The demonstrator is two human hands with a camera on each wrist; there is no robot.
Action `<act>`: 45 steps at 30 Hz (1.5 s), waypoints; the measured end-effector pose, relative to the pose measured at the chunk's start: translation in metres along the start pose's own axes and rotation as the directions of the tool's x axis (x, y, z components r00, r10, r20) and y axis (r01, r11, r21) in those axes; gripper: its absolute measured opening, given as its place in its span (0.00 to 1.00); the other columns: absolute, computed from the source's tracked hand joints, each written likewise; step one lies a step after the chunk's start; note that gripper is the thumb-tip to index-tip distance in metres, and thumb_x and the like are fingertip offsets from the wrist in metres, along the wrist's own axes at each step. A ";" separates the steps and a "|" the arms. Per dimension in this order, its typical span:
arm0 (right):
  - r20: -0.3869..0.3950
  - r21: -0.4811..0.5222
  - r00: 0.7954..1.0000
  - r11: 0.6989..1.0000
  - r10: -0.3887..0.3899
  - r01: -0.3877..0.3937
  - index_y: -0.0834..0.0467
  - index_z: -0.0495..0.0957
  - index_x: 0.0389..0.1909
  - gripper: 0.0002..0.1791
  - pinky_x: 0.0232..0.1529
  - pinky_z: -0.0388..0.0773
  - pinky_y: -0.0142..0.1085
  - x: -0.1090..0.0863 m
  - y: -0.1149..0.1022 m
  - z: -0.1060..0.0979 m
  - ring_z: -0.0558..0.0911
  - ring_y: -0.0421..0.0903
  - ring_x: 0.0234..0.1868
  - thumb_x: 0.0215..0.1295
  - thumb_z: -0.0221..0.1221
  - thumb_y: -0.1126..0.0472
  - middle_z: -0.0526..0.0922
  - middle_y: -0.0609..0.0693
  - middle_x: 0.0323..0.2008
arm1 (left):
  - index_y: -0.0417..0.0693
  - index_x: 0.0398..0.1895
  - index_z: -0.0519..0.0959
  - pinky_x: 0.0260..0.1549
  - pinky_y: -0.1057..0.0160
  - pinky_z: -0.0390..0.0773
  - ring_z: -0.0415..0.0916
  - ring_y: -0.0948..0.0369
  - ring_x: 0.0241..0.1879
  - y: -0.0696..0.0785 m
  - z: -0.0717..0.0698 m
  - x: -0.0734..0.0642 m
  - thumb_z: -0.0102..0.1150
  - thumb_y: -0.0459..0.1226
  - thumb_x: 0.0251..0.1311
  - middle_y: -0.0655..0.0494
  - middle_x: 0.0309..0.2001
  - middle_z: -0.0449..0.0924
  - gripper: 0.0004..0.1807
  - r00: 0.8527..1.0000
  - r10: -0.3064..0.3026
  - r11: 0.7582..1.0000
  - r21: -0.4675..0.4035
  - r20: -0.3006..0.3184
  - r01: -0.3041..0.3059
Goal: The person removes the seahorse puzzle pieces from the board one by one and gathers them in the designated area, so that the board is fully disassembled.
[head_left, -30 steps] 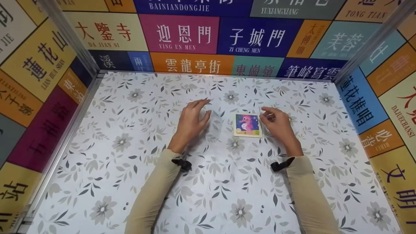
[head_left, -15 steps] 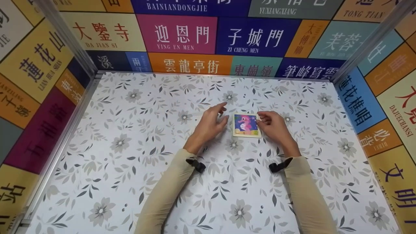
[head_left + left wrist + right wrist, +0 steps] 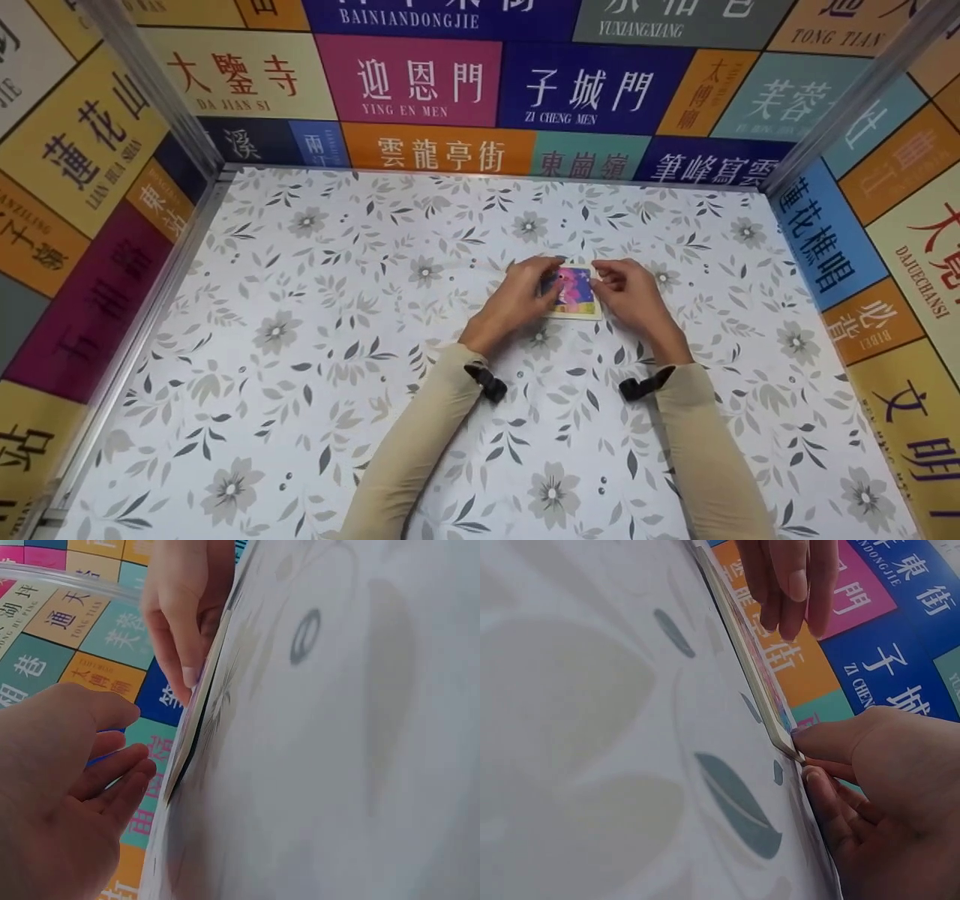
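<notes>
A small square board (image 3: 580, 296) with a pale border and a pink seahorse picture lies flat on the table. In the right wrist view its thick edge (image 3: 744, 658) shows side-on. My right hand (image 3: 634, 296) is at its right side, thumb on the top face and a fingertip at the edge, pinching it. Over the board's left part hovers my left hand (image 3: 523, 295), hiding some of the picture. The left wrist view shows a gap between the loosely bent left fingers (image 3: 120, 776) and the board.
A white cloth with grey flowers and leaves covers the table (image 3: 300, 420). Coloured panels with lettering (image 3: 420, 79) rise along the back and both sides, with metal posts (image 3: 161, 82) at the corners. Each wrist wears a black strap (image 3: 487, 381).
My left hand has moved right, from beside the board to over its left part. My right hand has shifted slightly and closed in on the board's right edge. The board has barely moved.
</notes>
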State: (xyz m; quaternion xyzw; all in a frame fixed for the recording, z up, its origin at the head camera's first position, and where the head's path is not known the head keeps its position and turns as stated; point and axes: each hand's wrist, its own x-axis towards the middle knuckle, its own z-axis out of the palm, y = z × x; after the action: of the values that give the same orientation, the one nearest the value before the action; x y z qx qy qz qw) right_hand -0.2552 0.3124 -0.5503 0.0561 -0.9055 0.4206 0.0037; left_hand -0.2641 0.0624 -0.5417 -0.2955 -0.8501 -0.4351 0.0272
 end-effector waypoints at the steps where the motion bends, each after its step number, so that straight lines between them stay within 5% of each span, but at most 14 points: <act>1: 0.001 0.007 1.000 1.000 0.003 -0.003 0.64 0.82 0.67 0.23 0.47 0.75 0.15 0.000 0.000 0.000 0.84 0.53 0.51 0.75 0.66 0.63 0.82 0.63 0.53 | 0.36 0.69 0.80 0.71 0.58 0.77 0.83 0.52 0.65 0.000 0.002 0.001 0.64 0.35 0.74 0.43 0.62 0.87 0.24 1.000 -0.002 1.000 0.003 0.003 0.002; 18: -0.007 0.041 1.000 0.999 -0.009 0.010 0.63 0.82 0.67 0.22 0.48 0.76 0.16 -0.002 0.000 0.001 0.85 0.54 0.52 0.74 0.63 0.68 0.83 0.63 0.54 | 0.41 0.64 0.84 0.65 0.58 0.78 0.80 0.52 0.59 0.001 0.022 0.021 0.65 0.35 0.71 0.48 0.59 0.85 0.20 0.994 -0.091 0.988 0.130 0.055 0.084; 34: -0.002 0.044 1.000 0.999 0.000 0.000 0.62 0.82 0.68 0.23 0.51 0.76 0.19 -0.003 0.004 0.000 0.85 0.54 0.53 0.74 0.62 0.68 0.83 0.63 0.56 | 0.49 0.60 0.88 0.57 0.57 0.82 0.83 0.54 0.53 0.002 0.031 0.030 0.66 0.37 0.72 0.51 0.54 0.85 0.16 0.991 -0.130 0.967 0.222 0.004 0.126; 45: 0.000 0.064 1.000 0.998 -0.002 0.002 0.62 0.82 0.68 0.23 0.51 0.75 0.18 -0.002 0.004 -0.002 0.84 0.52 0.55 0.74 0.61 0.68 0.83 0.63 0.57 | 0.54 0.65 0.85 0.63 0.53 0.79 0.80 0.51 0.60 0.007 0.029 0.030 0.73 0.52 0.68 0.48 0.63 0.78 0.26 0.989 -0.137 0.952 0.283 0.055 0.116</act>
State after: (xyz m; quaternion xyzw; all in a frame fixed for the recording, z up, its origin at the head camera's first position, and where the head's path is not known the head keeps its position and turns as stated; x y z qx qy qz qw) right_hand -0.2534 0.3169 -0.5526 0.0574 -0.8915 0.4493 0.0022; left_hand -0.2786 0.1015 -0.5453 -0.2498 -0.9205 -0.3005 0.0092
